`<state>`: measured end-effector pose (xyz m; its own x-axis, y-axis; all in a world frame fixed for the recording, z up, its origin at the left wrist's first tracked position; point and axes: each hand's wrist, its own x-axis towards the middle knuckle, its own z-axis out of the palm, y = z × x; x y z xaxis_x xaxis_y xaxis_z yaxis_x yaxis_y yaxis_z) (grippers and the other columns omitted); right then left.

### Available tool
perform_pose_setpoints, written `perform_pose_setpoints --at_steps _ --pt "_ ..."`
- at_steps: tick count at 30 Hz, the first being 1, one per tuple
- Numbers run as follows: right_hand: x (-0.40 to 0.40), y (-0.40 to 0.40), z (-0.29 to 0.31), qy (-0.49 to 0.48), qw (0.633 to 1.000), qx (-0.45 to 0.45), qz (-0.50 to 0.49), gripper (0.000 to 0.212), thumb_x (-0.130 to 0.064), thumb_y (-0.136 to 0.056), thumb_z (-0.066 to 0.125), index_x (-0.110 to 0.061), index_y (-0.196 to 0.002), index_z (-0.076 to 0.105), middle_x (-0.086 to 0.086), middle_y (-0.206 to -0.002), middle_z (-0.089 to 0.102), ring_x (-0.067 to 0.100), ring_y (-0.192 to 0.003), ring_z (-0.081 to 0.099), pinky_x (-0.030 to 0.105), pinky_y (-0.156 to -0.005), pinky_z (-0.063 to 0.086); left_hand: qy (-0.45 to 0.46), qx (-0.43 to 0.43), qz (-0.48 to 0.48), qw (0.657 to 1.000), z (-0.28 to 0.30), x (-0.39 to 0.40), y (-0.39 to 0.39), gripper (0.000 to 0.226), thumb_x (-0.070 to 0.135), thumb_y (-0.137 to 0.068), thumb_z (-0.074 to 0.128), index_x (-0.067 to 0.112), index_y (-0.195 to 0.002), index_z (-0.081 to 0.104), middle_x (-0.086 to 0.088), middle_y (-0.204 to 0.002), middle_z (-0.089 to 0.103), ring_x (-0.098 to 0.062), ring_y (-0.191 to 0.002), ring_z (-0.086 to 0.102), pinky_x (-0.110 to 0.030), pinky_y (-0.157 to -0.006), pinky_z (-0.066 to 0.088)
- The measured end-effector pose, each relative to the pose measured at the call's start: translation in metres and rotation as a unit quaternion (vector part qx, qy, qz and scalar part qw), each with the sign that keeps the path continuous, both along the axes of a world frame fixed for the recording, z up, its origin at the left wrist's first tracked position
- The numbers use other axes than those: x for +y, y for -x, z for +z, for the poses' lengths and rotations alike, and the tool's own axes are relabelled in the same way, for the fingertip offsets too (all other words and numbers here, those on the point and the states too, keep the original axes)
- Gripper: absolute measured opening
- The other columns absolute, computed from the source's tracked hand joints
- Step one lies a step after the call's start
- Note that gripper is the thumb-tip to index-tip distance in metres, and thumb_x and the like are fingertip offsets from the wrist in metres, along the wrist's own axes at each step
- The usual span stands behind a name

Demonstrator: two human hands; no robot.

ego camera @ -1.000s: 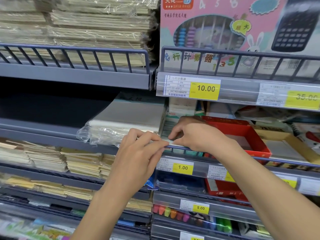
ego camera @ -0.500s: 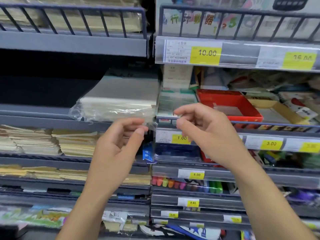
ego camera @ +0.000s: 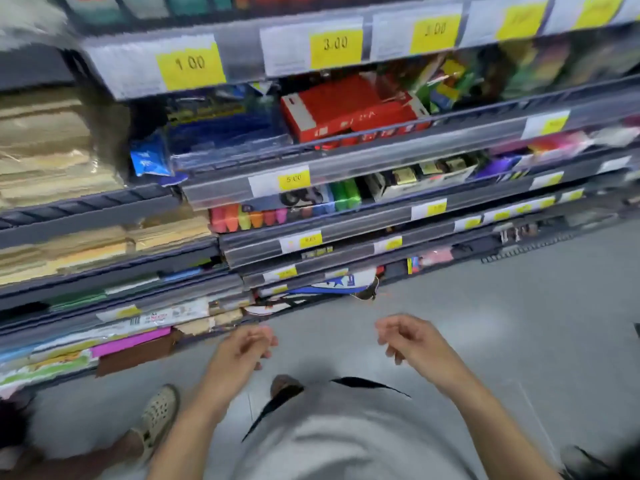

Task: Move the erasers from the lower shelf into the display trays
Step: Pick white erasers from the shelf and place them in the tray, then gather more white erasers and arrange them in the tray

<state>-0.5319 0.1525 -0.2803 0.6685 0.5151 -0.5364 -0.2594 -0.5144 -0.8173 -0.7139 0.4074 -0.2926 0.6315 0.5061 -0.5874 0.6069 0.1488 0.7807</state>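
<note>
Having left the upper trays, both hands are now lowered near the floor: left hand (ego camera: pixel 244 344) and right hand (ego camera: pixel 408 337) hang loosely curled, empty. Erasers cannot be picked out among the blurred lower shelves (ego camera: pixel 242 303); another pickup seems intended.

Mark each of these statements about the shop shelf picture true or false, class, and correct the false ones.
1. Both hands hold nothing. True: the left hand and right hand hang with loosely curled fingers above the floor.
2. The red box sits on the shelf just below the yellow 3.00 price tag. True.
3. The right hand is gripping an eraser. False: nothing shows in it.
4. The row of coloured highlighters lies on the floor. False: it sits on a shelf, below the 5.00 price tag.
5. The hands are touching the red box. False: they are far below it.
</note>
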Motion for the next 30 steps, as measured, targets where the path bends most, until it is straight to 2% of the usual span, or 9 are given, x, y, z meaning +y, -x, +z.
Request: perform_pose_setpoints --at_steps 3,7,12,17,24,30 --pt "-0.065 0.014 -0.029 0.033 0.997 0.042 -0.052 0.009 -0.014 -0.096 0.063 -0.012 -0.096 0.072 0.0 -0.078 0.069 0.015 -0.064 0.061 0.029 -0.058 0.05 0.026 0.053 -0.041 0.997 -0.025 -0.036 0.002 0.016 0.004 -0.104 0.056 0.012 -0.108 0.07 -0.002 -0.095 0.077 -0.025 -0.087 0.066 -0.028 -0.07 0.052" --pt "-0.146 0.035 -0.053 0.065 0.988 0.074 -0.122 0.015 -0.024 -0.096 0.065 -0.012 -0.097 0.072 0.005 -0.081 0.072 0.014 -0.064 0.062 0.029 -0.058 0.051 0.031 0.096 -0.085 0.991 -0.036 -0.085 -0.012 0.015 0.004 -0.104 0.057 0.012 -0.105 0.069 -0.007 -0.096 0.076 -0.023 -0.083 0.065 -0.034 -0.075 0.05" --pt "-0.224 0.041 -0.067 0.073 0.976 0.094 -0.183 0.011 -0.016 -0.097 0.061 -0.014 -0.096 0.072 0.005 -0.082 0.072 0.012 -0.063 0.062 0.026 -0.057 0.051 0.03 0.109 -0.13 0.985 -0.03 -0.144 -0.043 0.014 0.007 -0.105 0.056 0.009 -0.109 0.069 -0.012 -0.102 0.075 -0.025 -0.089 0.064 -0.036 -0.079 0.05" --pt "-0.265 0.007 -0.056 0.041 0.967 0.076 -0.238 0.012 -0.01 -0.093 0.062 -0.015 -0.097 0.072 0.001 -0.083 0.072 0.011 -0.065 0.064 0.025 -0.058 0.051 0.027 0.107 -0.152 0.982 -0.022 -0.191 -0.09 0.015 0.006 -0.106 0.054 0.008 -0.11 0.068 -0.01 -0.101 0.075 -0.023 -0.086 0.063 -0.03 -0.073 0.049" --pt "-0.318 -0.061 -0.03 -0.021 0.944 0.023 -0.328 0.014 -0.015 -0.095 0.062 -0.021 -0.101 0.072 0.0 -0.084 0.073 0.01 -0.068 0.065 0.022 -0.061 0.052 0.013 0.099 -0.239 0.966 -0.021 -0.245 -0.182 0.015 0.009 -0.105 0.057 0.011 -0.111 0.07 -0.006 -0.1 0.079 -0.018 -0.084 0.066 -0.028 -0.075 0.052" --pt "-0.373 -0.107 -0.035 0.0 0.923 0.023 -0.385 0.014 -0.017 -0.095 0.062 -0.025 -0.1 0.073 0.0 -0.085 0.073 0.011 -0.069 0.066 0.024 -0.061 0.053 0.018 0.082 -0.319 0.944 -0.038 -0.299 -0.297 0.015 0.013 -0.105 0.058 0.016 -0.112 0.07 0.001 -0.098 0.08 -0.013 -0.084 0.068 -0.023 -0.072 0.054"
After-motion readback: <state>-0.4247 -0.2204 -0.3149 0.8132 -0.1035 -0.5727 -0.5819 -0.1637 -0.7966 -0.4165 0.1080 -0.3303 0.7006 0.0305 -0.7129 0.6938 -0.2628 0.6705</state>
